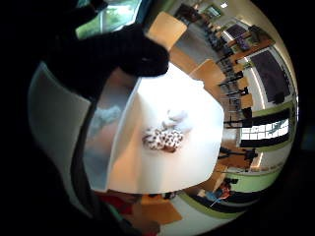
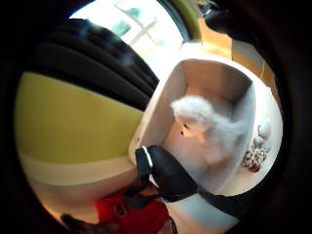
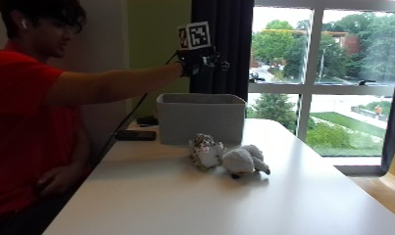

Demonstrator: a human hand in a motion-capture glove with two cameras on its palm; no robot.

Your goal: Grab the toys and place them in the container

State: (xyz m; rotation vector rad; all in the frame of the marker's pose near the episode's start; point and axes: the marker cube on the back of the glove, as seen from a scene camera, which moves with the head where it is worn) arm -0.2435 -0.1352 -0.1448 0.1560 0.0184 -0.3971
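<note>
My gloved right hand (image 3: 203, 59) hovers above the grey fabric container (image 3: 200, 117) at the table's back, fingers relaxed and holding nothing. In the thumb side palm view a fluffy white toy (image 2: 207, 124) lies inside the container (image 2: 161, 112), below a gloved finger (image 2: 170, 173). Two toys lie on the white table (image 3: 184, 200) in front of the container: a spotted plush (image 3: 205, 151) and a white-grey plush (image 3: 244, 160) touching it. The little finger side view shows the same spotted plush (image 1: 162, 139) and pale plush (image 1: 177, 118) beside the container's wall (image 1: 98, 142).
A flat black object (image 3: 137, 135) lies on the table left of the container. A dark curtain (image 3: 223, 39) and a large window (image 3: 327, 73) stand behind. The person's bare left hand (image 3: 57, 178) rests by the table's near left edge.
</note>
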